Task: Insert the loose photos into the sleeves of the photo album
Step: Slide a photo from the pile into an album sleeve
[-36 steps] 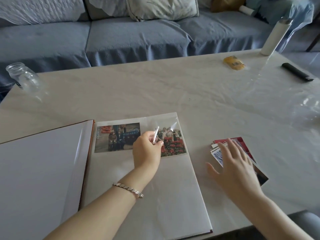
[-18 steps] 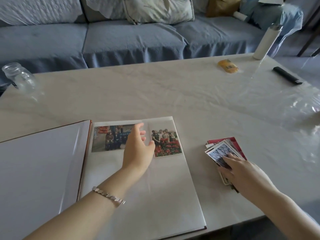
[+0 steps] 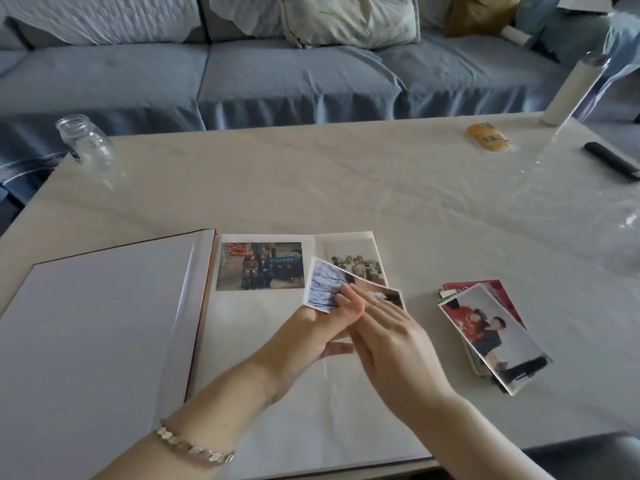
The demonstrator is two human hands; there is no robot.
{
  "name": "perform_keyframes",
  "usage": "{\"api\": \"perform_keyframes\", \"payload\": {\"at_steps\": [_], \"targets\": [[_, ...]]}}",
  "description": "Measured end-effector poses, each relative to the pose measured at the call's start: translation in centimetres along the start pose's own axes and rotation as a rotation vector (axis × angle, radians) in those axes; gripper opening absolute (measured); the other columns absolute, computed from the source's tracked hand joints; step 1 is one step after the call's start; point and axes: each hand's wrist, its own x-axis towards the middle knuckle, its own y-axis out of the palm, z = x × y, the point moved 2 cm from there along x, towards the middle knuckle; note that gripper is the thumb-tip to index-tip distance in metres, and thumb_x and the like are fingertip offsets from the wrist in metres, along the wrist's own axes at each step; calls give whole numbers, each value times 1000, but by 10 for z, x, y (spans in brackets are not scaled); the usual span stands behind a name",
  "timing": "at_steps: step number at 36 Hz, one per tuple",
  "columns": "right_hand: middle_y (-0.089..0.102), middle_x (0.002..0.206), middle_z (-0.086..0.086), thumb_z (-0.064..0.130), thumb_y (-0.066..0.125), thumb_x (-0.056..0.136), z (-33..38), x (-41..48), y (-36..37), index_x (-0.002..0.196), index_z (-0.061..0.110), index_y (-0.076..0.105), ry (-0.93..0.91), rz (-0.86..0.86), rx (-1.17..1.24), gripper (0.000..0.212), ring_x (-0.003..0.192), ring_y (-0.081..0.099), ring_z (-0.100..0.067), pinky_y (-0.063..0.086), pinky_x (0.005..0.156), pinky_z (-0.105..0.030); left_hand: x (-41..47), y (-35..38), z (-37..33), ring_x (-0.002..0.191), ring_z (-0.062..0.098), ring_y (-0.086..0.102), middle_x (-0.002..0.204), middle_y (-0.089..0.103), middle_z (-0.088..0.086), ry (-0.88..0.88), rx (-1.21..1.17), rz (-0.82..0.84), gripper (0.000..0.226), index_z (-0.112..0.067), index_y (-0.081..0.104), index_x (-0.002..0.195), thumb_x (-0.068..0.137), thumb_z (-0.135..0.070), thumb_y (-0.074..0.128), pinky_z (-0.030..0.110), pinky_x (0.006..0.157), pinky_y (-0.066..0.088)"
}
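Observation:
The photo album (image 3: 277,420) lies open at the table's near edge. Its right page holds two photos in the top sleeves, a group before a building (image 3: 259,266) and a group among flowers (image 3: 358,261). A loose photo of bare branches (image 3: 322,285) is held just above that page, overlapping the flower photo. My left hand (image 3: 308,337) grips its lower edge from the left. My right hand (image 3: 391,337) holds its right part, with the fingers lying over it. The stack of loose photos (image 3: 491,336) lies on the table to the right of the album.
A glass jar (image 3: 86,143) stands at the table's far left. At the far right are a white bottle (image 3: 571,88), a yellow packet (image 3: 488,136) and a black remote (image 3: 611,161). A blue sofa (image 3: 294,74) runs behind the table.
My right hand lifted the branch photo off the stack and carried it left over the album page. My left hand left the sleeves and took hold of that photo.

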Motion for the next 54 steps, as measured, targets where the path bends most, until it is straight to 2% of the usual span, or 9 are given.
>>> {"api": "perform_keyframes", "payload": {"at_steps": [8,13,17,22,36,39,41,45,54], "targets": [[43,140,12,45,37,89,10,9,8,138,17,46,108,210,258,56,132,32,-1,20,105,-5,-12,-33,-3,64,18,68,76,70,11,6,-210,-483,19,-8,67,97,96,-13,48,30,50,54],[9,152,17,64,37,88,-22,-12,11,148,26,22,284,332,-3,73,138,-1,4,1,111,-17,-21,-70,-5,45,10,62,68,66,1,145,287,-708,7,-18,65,84,87,-11,65,22,36,48],[-11,154,15,73,34,83,-40,-30,17,150,26,3,442,466,-99,87,139,-15,0,-8,110,-21,-29,-92,-8,49,3,62,66,67,-6,182,659,-731,10,-16,63,89,82,-16,71,16,42,44],[-18,154,13,60,40,89,-42,-40,23,149,25,-1,528,518,-61,81,141,-12,-1,4,113,-22,-35,-98,-13,71,22,65,78,70,1,230,988,-779,20,-16,61,100,84,-25,69,34,62,50],[-27,141,21,58,42,88,-42,-42,24,149,25,-7,565,533,3,85,126,-17,10,3,112,-21,-31,-59,1,72,23,63,84,68,5,277,1203,-547,28,-11,57,103,88,-34,62,33,60,51],[-28,140,20,58,42,88,-42,-42,24,148,24,-9,569,533,14,86,127,-18,9,2,111,-21,-27,-55,9,62,11,56,75,60,-6,175,1137,-473,23,-14,52,91,88,-35,62,15,48,41],[-28,142,20,58,41,88,-42,-42,23,148,24,-9,570,540,24,86,134,-16,5,2,112,-23,-23,-53,16,70,9,61,88,65,-5,89,1061,-421,23,-15,52,92,88,-35,62,11,49,44],[-23,148,19,55,42,89,-40,-44,20,148,26,-7,588,563,62,83,143,-4,-5,11,116,-29,-17,-55,28,73,19,65,94,67,3,-63,971,-353,26,-12,56,96,86,-35,65,34,61,53],[-22,141,25,51,42,91,-46,-48,18,149,26,1,571,566,98,75,143,1,-5,13,116,-28,-12,-58,36,73,25,69,89,68,3,-343,883,-138,30,-8,57,98,85,-34,67,35,63,54]]}}
